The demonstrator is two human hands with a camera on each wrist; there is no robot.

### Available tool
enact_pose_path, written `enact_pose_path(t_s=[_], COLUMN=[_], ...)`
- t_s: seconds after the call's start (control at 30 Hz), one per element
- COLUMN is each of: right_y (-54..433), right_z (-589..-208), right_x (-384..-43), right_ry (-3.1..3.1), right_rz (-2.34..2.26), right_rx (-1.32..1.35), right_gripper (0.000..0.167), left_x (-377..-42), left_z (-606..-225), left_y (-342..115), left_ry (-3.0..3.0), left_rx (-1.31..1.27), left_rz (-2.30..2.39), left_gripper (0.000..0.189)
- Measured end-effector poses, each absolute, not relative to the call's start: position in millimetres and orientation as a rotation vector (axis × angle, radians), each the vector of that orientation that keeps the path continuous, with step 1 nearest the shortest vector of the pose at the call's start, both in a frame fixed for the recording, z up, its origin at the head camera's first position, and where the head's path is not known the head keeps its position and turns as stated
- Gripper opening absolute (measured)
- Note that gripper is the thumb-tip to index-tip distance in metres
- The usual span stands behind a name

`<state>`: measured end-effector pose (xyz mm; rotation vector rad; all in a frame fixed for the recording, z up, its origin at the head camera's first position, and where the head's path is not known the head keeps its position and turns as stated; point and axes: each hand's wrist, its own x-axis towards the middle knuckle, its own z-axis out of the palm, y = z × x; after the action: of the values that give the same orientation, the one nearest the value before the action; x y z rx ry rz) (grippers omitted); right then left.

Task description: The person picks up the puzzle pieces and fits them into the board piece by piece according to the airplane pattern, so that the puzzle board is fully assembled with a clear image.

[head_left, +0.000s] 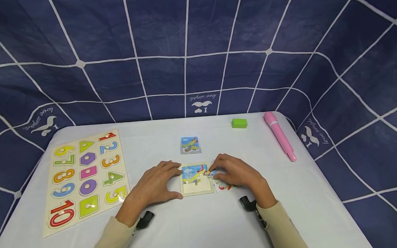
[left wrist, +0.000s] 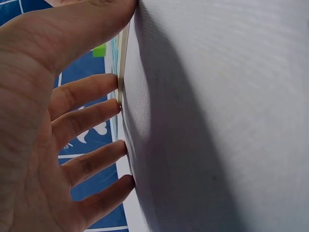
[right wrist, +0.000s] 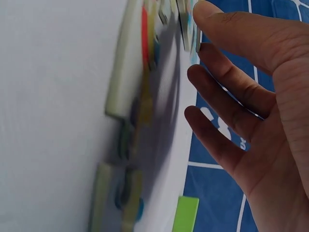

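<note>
we cannot tell home from lab; navy gridded fabric (head_left: 162,77) screens the far edge and far corners of this white tabletop (head_left: 204,228).

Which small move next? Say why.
Perhaps ease the small, partly blue puzzle piece into the pale rectangular airplane board: the right hand pinches it near the board's right edge, bare space shows lower down, and the left hand touches the left edge.
</note>
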<state>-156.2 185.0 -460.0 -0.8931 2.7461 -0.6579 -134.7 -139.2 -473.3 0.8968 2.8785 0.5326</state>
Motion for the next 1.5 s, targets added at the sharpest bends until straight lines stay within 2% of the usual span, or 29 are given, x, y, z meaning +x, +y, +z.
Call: enact_pose_path(t_s=[0.97,1.5], right_y=[167.2,162.7], right_z=[-467.2,-468.1], right_x=[-150.7,-150.3], right_ry=[2.757,2.777], right_rz=[-0.594,-0.58], right_rx=[-1.076,-1.069], right_gripper=[0.02,0.02], left_x=[-135.9,-135.9], left_z=[-474.9,-474.1], left_y=[-138.2,-138.5], left_ry=[2.891,2.888], left_rx=[0.918,0.903], left_rz=[0.513,0.511], left_gripper=[0.081,0.08])
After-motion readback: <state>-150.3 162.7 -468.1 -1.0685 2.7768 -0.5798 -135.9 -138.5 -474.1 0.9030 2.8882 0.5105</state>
